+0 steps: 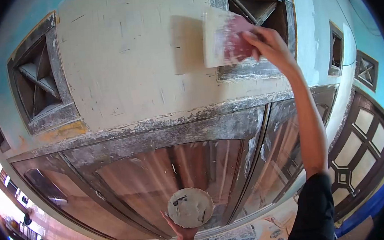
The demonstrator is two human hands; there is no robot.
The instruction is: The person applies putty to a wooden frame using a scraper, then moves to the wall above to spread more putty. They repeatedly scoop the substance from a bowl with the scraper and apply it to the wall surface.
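Observation:
My right hand (267,44) is closed round a wide scraper (228,38), reddish and smeared with white putty. The scraper's long edge is at the pale wall (119,58), beside the right vent opening, and a shadow falls to its left. Lower down, my left hand (182,229) holds up a round container (190,208) of grey-white putty from beneath. Dark marks show on the putty's surface. My left fingers are partly hidden by the container.
Square vent frames with crossed bars (42,82) are set in the wall. Below runs a worn wooden beam (157,138) above glass-paned doors (173,166). A patterned door (360,138) stands at the right. Splattered sheeting (233,237) lies on the floor.

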